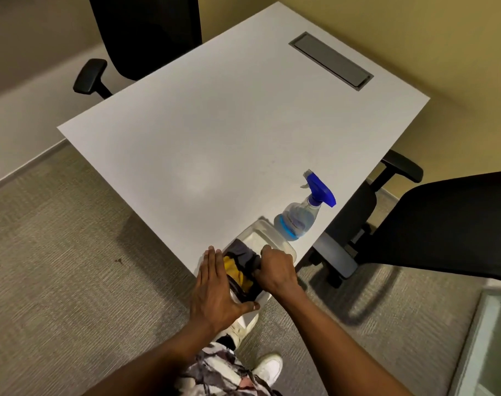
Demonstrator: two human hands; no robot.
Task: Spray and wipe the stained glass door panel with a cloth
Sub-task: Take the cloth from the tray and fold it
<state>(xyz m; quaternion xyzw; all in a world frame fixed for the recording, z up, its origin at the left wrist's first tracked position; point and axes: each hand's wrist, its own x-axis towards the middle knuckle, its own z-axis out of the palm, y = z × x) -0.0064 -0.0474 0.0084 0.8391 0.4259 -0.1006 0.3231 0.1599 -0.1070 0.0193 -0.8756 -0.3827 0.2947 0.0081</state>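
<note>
A clear plastic tub (pixel 267 234) sits at the near corner of the white table (pixel 215 132). Inside it lies a bundled cloth (pixel 240 262), dark grey with a yellow part. My right hand (pixel 276 270) is closed around the grey part of the cloth inside the tub. My left hand (pixel 217 290) lies flat against the tub's left side, fingers straight, thumb hooked under its near end. A clear spray bottle (pixel 300 217) with a blue trigger head stands just beyond the tub, near the table's right edge. A pale glass panel edge (pixel 489 338) shows at the lower right.
A black office chair (pixel 432 224) stands close on the right, another black chair (pixel 140 35) at the table's far side. A grey cable hatch (pixel 330 60) is set in the tabletop. Grey carpet (pixel 72 267) covers the floor on the left.
</note>
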